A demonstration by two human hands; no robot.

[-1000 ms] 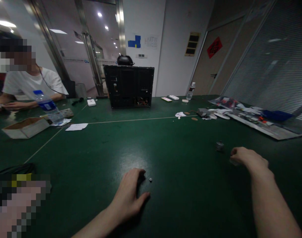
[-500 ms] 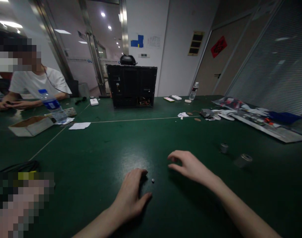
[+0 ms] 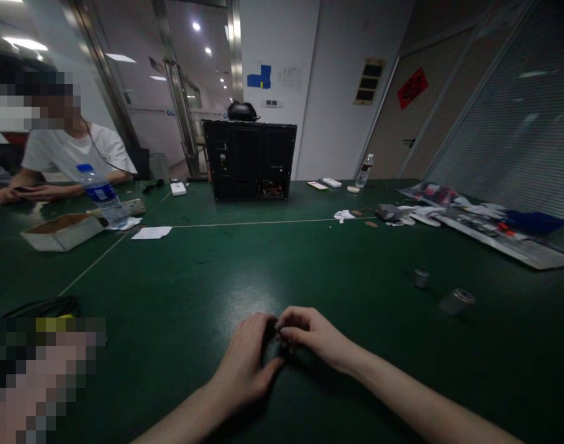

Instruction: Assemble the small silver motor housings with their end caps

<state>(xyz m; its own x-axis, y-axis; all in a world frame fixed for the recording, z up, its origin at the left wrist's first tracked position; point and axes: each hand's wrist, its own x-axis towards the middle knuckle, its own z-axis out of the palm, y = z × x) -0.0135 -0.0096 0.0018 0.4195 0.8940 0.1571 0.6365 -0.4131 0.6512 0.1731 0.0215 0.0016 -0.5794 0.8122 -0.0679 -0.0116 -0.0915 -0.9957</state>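
In the head view, a pale, open-topped rectangular box (image 3: 62,242) is seen at far left; what it contains cannot be made out. Behind it is placed a clear plastic bottle with blue cap and label (image 3: 101,193), its lettering unreadable. The bare left hand (image 3: 248,354) is held loosely curved, thumb spread. The bare right hand (image 3: 319,336) is pinched beside it; whether anything is gripped cannot be told. Rightward, a small grey metallic cylinder (image 3: 421,279) and a larger grey metallic cylinder (image 3: 455,302) with a rimmed end are set apart on the green tabletop (image 3: 208,265). A dark character is borne by the red diamond-shaped sign (image 3: 412,88).
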